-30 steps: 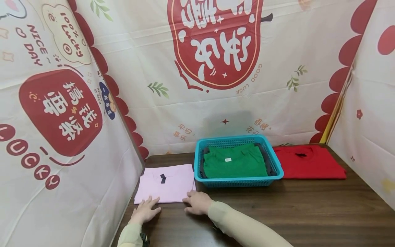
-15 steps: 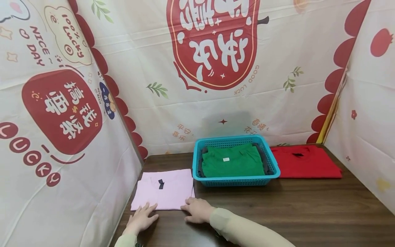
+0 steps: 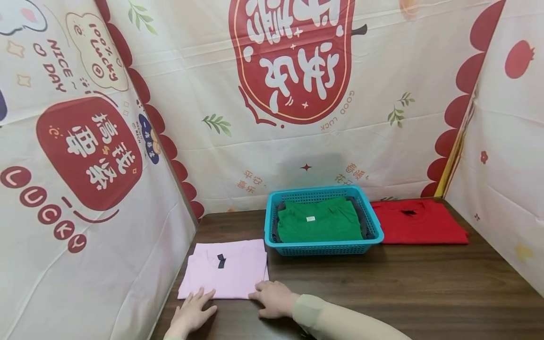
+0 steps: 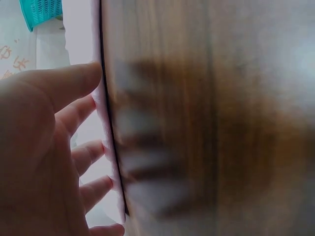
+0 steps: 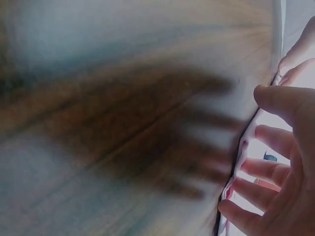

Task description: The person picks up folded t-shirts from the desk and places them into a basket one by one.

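Note:
A folded pink shirt (image 3: pixel 225 271) with a dark neck label lies flat on the left part of the table. My left hand (image 3: pixel 191 315) rests its spread fingers on the shirt's near left edge. At the near right corner, my right hand (image 3: pixel 275 299) touches the cloth with fingertips. In the left wrist view, the left hand (image 4: pixel 39 132) has its fingers apart along the pink edge. The right wrist view has the right hand (image 5: pixel 280 172) with fingers extended at the same edge.
Right of the pink shirt stands a blue plastic basket (image 3: pixel 323 249) holding a folded green shirt (image 3: pixel 318 226) above dark grey cloth (image 3: pixel 361 218). A folded red shirt (image 3: pixel 425 229) lies beyond it. Printed fabric walls (image 3: pixel 255 151) enclose the brown wooden table (image 3: pixel 382 283).
The pink shirt has slid toward the table's near side, with both hands moving along on its front edge. Basket and red shirt stay in place; the head view shifts slightly.

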Tool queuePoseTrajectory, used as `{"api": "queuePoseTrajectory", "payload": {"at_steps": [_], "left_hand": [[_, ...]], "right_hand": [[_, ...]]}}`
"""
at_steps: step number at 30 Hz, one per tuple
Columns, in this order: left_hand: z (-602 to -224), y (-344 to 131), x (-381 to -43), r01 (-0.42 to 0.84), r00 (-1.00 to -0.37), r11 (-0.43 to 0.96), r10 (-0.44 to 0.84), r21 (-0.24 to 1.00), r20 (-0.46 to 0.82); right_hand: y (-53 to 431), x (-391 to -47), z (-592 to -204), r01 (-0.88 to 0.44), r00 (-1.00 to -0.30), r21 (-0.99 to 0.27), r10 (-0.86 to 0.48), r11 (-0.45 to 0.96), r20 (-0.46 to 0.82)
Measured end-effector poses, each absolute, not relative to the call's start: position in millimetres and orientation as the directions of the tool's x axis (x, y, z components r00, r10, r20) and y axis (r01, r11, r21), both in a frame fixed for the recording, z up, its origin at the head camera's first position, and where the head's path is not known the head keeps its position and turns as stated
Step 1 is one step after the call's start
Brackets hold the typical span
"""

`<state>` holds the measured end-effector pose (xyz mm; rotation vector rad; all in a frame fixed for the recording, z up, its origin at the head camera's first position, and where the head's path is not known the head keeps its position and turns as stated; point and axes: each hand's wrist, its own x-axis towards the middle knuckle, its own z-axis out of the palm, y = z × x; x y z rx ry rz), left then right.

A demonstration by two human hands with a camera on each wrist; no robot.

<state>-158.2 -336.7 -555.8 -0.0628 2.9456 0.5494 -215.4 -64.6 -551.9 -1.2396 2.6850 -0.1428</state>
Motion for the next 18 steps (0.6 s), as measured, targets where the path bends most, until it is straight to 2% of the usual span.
{"api": "queuePoseTrajectory", "payload": {"at_steps": [11,18], "left_hand": [[-558.1,-329.7,-136.0,-0.064,-0.99,0.928,-0.012,0.367,-0.142],[-564.9,-329.5,-129.5,-0.138,-0.974,0.917,-0.056,0.373,-0.221]], "right_hand": [[-55.3,-197.5,-543.9,-0.786,-0.579,-0.176,-0.805,0.593,-0.127],[-52.9,-188.0,-540.5,-0.81,-0.552,-0.148,-0.823,0.568,-0.137]]}}
